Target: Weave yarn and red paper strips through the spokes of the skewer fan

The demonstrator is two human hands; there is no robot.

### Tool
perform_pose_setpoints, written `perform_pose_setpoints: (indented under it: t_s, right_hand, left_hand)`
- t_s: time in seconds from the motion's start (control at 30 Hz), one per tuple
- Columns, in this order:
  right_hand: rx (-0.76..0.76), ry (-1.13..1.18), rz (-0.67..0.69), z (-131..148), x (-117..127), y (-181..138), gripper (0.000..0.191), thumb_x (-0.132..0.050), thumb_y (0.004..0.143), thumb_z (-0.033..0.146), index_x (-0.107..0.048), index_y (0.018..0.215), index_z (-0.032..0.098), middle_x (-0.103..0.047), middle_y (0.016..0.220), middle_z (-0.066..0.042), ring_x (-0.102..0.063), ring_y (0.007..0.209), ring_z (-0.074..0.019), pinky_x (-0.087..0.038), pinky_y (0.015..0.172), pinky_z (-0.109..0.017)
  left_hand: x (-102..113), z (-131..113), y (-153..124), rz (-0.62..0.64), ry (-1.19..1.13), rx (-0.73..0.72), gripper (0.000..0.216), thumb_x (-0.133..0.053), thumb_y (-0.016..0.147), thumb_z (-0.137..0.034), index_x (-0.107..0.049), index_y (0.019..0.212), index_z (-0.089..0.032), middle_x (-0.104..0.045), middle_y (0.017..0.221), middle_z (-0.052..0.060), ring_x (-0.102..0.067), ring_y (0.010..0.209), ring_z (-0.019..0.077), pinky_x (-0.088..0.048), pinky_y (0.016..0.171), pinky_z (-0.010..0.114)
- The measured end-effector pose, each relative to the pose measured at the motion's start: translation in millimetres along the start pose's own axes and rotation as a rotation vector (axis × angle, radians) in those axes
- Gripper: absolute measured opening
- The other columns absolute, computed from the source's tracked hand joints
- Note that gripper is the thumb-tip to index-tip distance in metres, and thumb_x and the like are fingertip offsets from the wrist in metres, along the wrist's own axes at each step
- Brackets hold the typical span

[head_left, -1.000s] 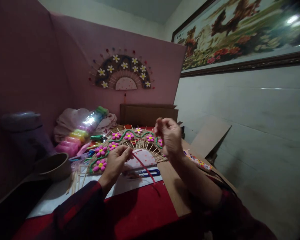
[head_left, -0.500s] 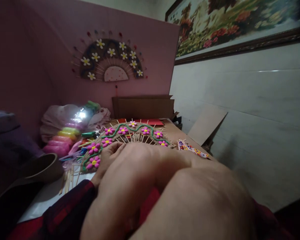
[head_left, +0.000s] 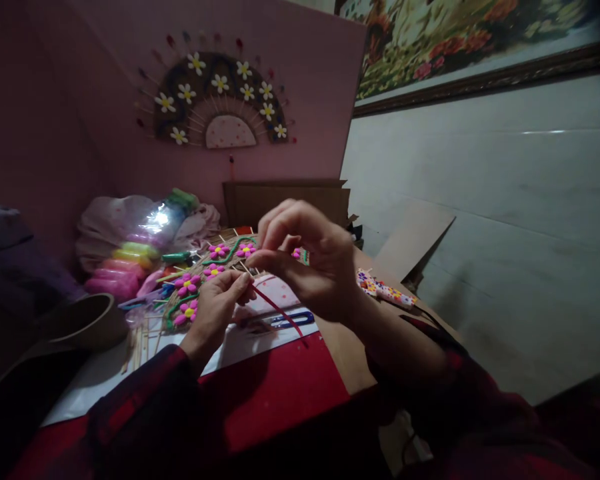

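My left hand (head_left: pixel 216 308) pinches one end of a thin red strip (head_left: pixel 279 311) that slants down to the right over the table. Just above it, my right hand (head_left: pixel 305 260) has its fingers curled and pinched together near the strip's upper end; what it grips is too small to make out. Behind both hands lies a half-round woven fan piece (head_left: pixel 200 280) with pink flowers, a green wavy cord and wooden sticks fanning out. A blue tool (head_left: pixel 285 321) lies under the strip on white paper.
A finished flower fan (head_left: pixel 215 100) hangs on the pink board. Bags of coloured clay (head_left: pixel 130 257) lie at left beside a brown bowl (head_left: pixel 87 321). Cardboard sheets (head_left: pixel 410 243) lean on the right wall. A dotted strip (head_left: pixel 385 288) lies on the cardboard; red cloth (head_left: pixel 275 387) is in front.
My right arm swept close across the camera half a second ago and has now come back above the left hand. The view has tilted downward. The left hand kept its pinch on the red strip.
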State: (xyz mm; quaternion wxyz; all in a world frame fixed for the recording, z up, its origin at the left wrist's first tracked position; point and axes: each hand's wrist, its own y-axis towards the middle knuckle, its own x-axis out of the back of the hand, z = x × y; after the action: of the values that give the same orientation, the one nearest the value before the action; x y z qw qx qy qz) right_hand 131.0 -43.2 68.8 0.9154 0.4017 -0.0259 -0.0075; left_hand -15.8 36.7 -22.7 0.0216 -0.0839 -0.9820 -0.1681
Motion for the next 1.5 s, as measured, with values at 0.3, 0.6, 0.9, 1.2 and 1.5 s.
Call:
perform_pose_setpoints:
  t_s: [0.3, 0.6, 0.9, 1.2, 1.5]
  right_hand:
    - [-0.036, -0.505, 0.302, -122.5, 10.4, -23.2, 0.015, -0.051, 0.087, 0.021, -0.059, 0.074, 0.018, -0.060, 0.074, -0.002, -0.055, 0.070, -0.0135, -0.042, 0.067, -0.027]
    - [-0.660, 0.299, 0.255, -119.8, 1.5, -24.9, 0.033, -0.072, 0.067, 0.041, -0.049, 0.072, 0.018, -0.055, 0.050, 0.006, -0.046, 0.038, -0.0077, -0.034, 0.036, -0.018]
    - [-0.415, 0.026, 0.176, -115.5, 1.1, -26.5, 0.016, -0.064, 0.078, 0.031, -0.058, 0.074, 0.017, -0.056, 0.059, 0.004, -0.051, 0.052, -0.0083, -0.040, 0.048, -0.019]
    - [0.039, -0.009, 0.325, -111.8, 0.9, -33.7, 0.011, -0.063, 0.081, 0.022, -0.071, 0.088, 0.021, -0.069, 0.091, -0.006, -0.064, 0.086, -0.0171, -0.051, 0.079, -0.034]
    - [0.044, 0.068, 0.314, -99.2, -2.7, -40.2, 0.020, -0.060, 0.083, 0.018, -0.072, 0.098, 0.024, -0.072, 0.077, -0.003, -0.066, 0.067, -0.0137, -0.055, 0.060, -0.026]
  left_hand:
    - [4.8, 5.3, 2.1, 0.076, -0.237, 0.154, 0.021, -0.062, 0.075, -0.029, -0.057, 0.063, -0.013, -0.054, 0.056, -0.001, -0.044, 0.049, 0.0075, -0.031, 0.047, 0.020]
    - [5.9, 6.1, 2.9, 0.054, -0.242, 0.147, 0.021, -0.063, 0.074, -0.030, -0.058, 0.064, -0.013, -0.055, 0.056, -0.001, -0.045, 0.049, 0.0075, -0.031, 0.047, 0.020]
    - [5.5, 1.1, 2.9, 0.003, -0.371, 0.230, 0.021, -0.066, 0.070, -0.031, -0.057, 0.066, -0.013, -0.058, 0.054, 0.000, -0.046, 0.047, 0.0083, -0.032, 0.045, 0.020]
    - [7.4, 3.1, 4.3, -0.053, -0.390, 0.253, 0.024, -0.069, 0.067, -0.033, -0.057, 0.063, -0.013, -0.058, 0.053, 0.000, -0.047, 0.046, 0.0075, -0.034, 0.045, 0.018]
    - [7.8, 9.7, 5.2, -0.034, -0.339, 0.230, 0.027, -0.066, 0.071, -0.036, -0.056, 0.063, -0.013, -0.055, 0.052, -0.001, -0.045, 0.043, 0.0074, -0.033, 0.041, 0.018]
